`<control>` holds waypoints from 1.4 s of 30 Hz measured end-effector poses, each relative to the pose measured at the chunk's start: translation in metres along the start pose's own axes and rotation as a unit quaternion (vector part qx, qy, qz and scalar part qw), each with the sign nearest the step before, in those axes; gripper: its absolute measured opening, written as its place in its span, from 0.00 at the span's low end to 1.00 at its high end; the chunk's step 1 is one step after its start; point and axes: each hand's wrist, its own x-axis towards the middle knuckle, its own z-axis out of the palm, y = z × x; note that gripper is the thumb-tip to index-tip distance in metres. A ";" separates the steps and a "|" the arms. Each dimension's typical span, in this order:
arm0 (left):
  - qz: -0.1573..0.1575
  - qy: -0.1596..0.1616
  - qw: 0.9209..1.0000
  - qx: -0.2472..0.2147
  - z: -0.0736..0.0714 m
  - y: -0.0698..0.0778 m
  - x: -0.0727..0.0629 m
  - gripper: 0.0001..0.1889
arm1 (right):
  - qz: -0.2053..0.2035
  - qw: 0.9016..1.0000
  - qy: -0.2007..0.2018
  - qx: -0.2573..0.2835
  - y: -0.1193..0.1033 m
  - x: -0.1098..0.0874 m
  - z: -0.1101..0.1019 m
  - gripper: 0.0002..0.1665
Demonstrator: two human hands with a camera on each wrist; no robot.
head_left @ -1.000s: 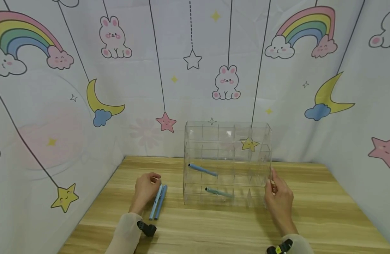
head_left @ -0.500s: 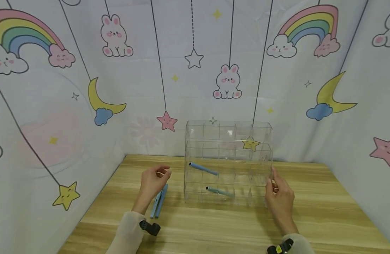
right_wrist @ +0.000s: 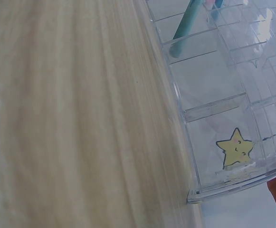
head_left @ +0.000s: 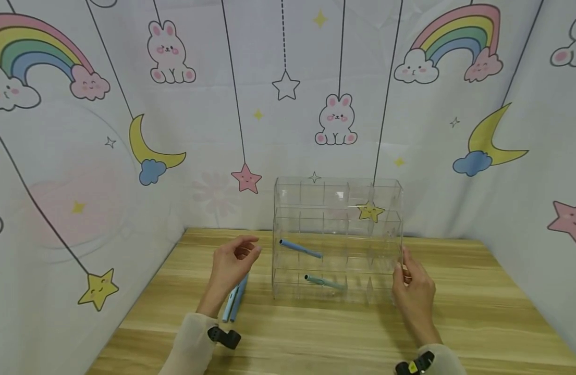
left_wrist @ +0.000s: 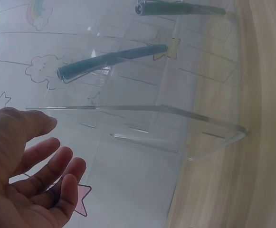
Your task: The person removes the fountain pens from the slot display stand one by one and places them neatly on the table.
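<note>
A clear acrylic organizer [head_left: 358, 252] with several divided compartments stands upright on the wooden table. Inside it a blue pen [head_left: 300, 249] lies slanted in a middle tier, and a green pen [head_left: 324, 282] in the bottom tier. My left hand [head_left: 233, 263] hovers just left of the organizer, fingers loosely bent and holding nothing; in the left wrist view the hand [left_wrist: 38, 166] is beside the side panel. Below it lie a light blue pen [head_left: 229, 306] and a blue pen [head_left: 239, 299], partly covered by the hand. My right hand [head_left: 415, 289] holds the organizer's right side edge.
The wooden table [head_left: 316, 338] reaches back to a white curtain [head_left: 198, 125] printed with rainbows, rabbits and stars, which also hangs at both sides. A black wrist camera [head_left: 224, 337] sits on the left sleeve, another camera [head_left: 414, 363] on the right.
My left hand has lifted off the two loose pens and moved right and away from me, toward the organizer. The right hand and the organizer have stayed in place.
</note>
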 end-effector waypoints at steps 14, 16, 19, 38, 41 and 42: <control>0.018 -0.003 1.000 -0.022 0.012 0.010 0.002 0.15 | -0.001 1.000 -0.002 -0.006 0.001 0.001 0.001 0.30; 0.019 0.000 0.999 -0.027 0.013 0.012 0.003 0.15 | -0.003 1.000 -0.001 -0.007 0.001 0.002 0.001 0.30; 0.018 0.001 0.999 -0.035 0.015 0.014 0.005 0.15 | -0.002 1.000 -0.002 -0.005 0.001 0.002 0.001 0.30; 0.032 -0.009 0.998 -0.055 0.027 0.028 0.011 0.14 | 0.004 1.000 -0.006 -0.002 0.004 -0.001 0.001 0.29; 0.042 -0.028 0.997 -0.053 0.027 0.030 0.011 0.13 | -0.001 1.000 -0.004 -0.001 0.004 -0.001 0.001 0.30; 0.047 -0.038 0.997 -0.050 0.027 0.030 0.011 0.13 | -0.002 1.000 -0.004 0.000 0.004 0.000 0.000 0.30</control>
